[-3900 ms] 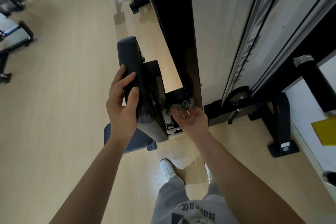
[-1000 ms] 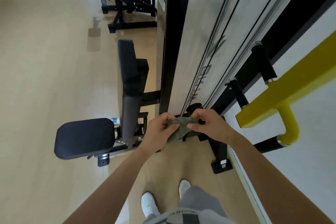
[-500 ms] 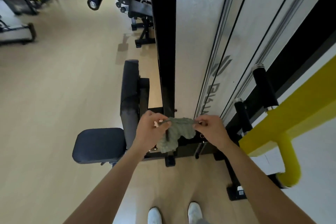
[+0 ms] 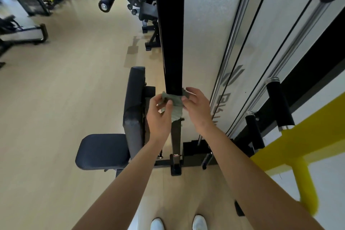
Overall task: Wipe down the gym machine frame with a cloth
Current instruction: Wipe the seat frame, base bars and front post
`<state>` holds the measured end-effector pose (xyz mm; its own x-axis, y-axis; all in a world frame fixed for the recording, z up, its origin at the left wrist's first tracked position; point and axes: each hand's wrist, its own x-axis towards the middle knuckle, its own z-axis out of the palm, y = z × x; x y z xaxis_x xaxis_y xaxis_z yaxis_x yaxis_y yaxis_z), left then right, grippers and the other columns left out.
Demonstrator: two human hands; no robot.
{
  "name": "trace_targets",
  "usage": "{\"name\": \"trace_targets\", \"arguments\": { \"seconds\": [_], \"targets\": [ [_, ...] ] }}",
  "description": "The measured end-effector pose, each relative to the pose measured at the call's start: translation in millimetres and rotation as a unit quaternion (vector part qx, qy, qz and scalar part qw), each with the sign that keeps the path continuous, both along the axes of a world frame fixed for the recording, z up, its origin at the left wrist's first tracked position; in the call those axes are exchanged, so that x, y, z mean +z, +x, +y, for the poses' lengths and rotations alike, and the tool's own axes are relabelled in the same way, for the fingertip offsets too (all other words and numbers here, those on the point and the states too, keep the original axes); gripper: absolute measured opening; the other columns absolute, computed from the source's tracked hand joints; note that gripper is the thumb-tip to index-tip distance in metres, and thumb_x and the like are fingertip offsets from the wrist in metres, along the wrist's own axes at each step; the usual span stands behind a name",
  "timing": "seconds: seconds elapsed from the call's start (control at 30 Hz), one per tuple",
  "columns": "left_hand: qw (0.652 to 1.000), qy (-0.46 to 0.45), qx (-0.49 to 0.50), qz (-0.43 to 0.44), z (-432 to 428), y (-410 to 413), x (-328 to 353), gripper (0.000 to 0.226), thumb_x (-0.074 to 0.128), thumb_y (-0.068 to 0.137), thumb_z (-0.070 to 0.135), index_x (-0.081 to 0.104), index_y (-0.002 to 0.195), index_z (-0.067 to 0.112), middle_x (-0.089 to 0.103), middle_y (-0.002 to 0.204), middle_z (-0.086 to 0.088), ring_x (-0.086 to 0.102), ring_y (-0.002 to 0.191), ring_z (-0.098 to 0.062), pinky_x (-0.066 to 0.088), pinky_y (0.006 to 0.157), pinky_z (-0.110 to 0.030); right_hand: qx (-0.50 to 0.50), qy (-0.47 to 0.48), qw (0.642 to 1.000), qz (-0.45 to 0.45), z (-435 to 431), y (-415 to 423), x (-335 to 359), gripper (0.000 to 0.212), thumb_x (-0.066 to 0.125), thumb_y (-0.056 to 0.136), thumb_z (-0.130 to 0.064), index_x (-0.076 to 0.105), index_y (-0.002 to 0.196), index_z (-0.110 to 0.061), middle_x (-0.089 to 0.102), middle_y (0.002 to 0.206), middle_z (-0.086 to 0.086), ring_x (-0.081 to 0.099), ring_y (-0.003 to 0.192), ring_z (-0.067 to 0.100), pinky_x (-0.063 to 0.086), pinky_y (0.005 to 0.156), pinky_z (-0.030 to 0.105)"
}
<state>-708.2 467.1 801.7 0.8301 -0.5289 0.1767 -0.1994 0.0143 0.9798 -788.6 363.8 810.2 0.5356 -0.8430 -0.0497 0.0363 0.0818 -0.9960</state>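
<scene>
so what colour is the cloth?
Grey-green cloth, against the black upright; head view.

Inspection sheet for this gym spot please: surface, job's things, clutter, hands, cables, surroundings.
Surface: pale wood floor.
Job's things: green cloth stretched across the front of the black post of the machine.
Clutter: nothing seen.
Grippers: left hand pinches the cloth's left end; right hand pinches its right end.
Cables: thin black cables run along the pale panel right of the post.
Surroundings: black seat and backrest left of the post; yellow bar at right; other machines behind.
</scene>
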Motion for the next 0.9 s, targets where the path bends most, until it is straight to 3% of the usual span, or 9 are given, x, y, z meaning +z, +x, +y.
{"name": "trace_targets", "arguments": {
  "seconds": [0.07,0.17,0.3,0.4,0.5,0.63,0.7,0.8,0.9],
  "targets": [
    [0.999,0.008,-0.012,0.029,-3.3,1.6,-13.1,0.031,0.066,0.098,0.017,0.059,0.127,0.013,0.066,0.116,0.003,0.064,0.105,-0.006,0.054,0.086,-0.017,0.003,0.002,1.0,0.003,2.6,0.1,-13.2,0.028,0.064,0.096,-0.011,0.058,0.121,-0.022,0.072,0.117,-0.001,0.069,0.105,0.008,0.057,0.087,0.029],
    [0.997,0.036,0.003,0.068,-11.1,5.9,-30.4,0.027,0.068,0.097,0.02,0.063,0.123,0.015,0.068,0.112,0.004,0.065,0.102,-0.003,0.055,0.088,-0.022,0.012,0.0,1.0,0.022,4.4,-0.1,-33.3,0.027,0.065,0.094,-0.006,0.062,0.118,-0.018,0.073,0.112,-0.001,0.069,0.106,0.009,0.056,0.095,0.036],
    [0.997,0.04,0.033,0.061,-16.9,7.0,-63.0,0.017,0.073,0.093,0.023,0.063,0.107,0.019,0.069,0.099,0.007,0.066,0.09,0.003,0.054,0.08,-0.016,0.003,0.012,0.999,0.042,6.9,6.0,-61.5,0.033,0.067,0.093,-0.003,0.063,0.123,-0.013,0.073,0.114,0.004,0.069,0.109,0.016,0.053,0.102,0.044],
    [0.992,0.065,0.05,0.094,-18.1,2.8,-97.1,0.017,0.074,0.092,0.025,0.062,0.102,0.018,0.07,0.096,0.006,0.069,0.091,-0.01,0.057,0.081,-0.025,-0.019,0.069,0.997,0.016,10.1,10.4,-86.2,0.031,0.071,0.09,-0.001,0.064,0.117,-0.015,0.073,0.109,0.005,0.069,0.11,0.028,0.052,0.101,0.052],
    [0.988,0.076,0.062,0.115,-18.1,1.4,-133.8,0.017,0.075,0.091,0.026,0.063,0.101,0.019,0.069,0.092,0.01,0.067,0.086,-0.008,0.053,0.073,-0.015,-0.05,0.103,0.993,0.006,14.9,11.0,-120.5,0.029,0.071,0.088,0.001,0.059,0.113,-0.008,0.069,0.11,0.017,0.065,0.112,0.041,0.05,0.101,0.058],
    [0.984,0.1,0.075,0.125,-14.5,3.9,-187.7,0.019,0.076,0.09,0.024,0.058,0.085,0.027,0.068,0.086,0.013,0.062,0.074,0.008,0.042,0.062,-0.008,-0.072,0.087,0.993,0.04,24.3,15.4,-171.3,0.022,0.072,0.086,-0.001,0.063,0.104,-0.009,0.073,0.101,0.009,0.07,0.099,0.024,0.056,0.085,0.041],
    [0.983,0.103,0.082,0.125,-12.1,3.8,-218.2,0.021,0.075,0.089,0.019,0.057,0.081,0.027,0.068,0.085,0.01,0.06,0.071,0.009,0.04,0.06,-0.007,-0.08,0.074,0.993,0.048,27.1,17.9,-199.7,0.019,0.072,0.087,-0.004,0.066,0.104,-0.011,0.073,0.1,0.004,0.07,0.097,0.019,0.055,0.084,0.035],
    [0.982,0.098,0.074,0.145,-11.7,3.9,-261.1,0.011,0.074,0.089,0.019,0.064,0.087,0.022,0.069,0.08,0.016,0.063,0.075,0.003,0.042,0.062,-0.005,-0.093,0.062,0.993,0.035,26.9,18.5,-245.8,0.017,0.071,0.089,-0.006,0.068,0.104,-0.013,0.073,0.099,0.004,0.07,0.096,0.021,0.056,0.087,0.038],
    [0.983,0.065,0.06,0.161,-11.8,5.9,-305.4,0.013,0.074,0.091,0.02,0.068,0.102,0.018,0.072,0.095,0.014,0.066,0.087,0.009,0.047,0.071,-0.005,-0.088,0.067,0.993,0.031,25.0,19.8,-293.2,0.02,0.072,0.09,-0.01,0.07,0.11,-0.005,0.075,0.102,0.007,0.072,0.098,0.023,0.057,0.089,0.042]
  ]
}}
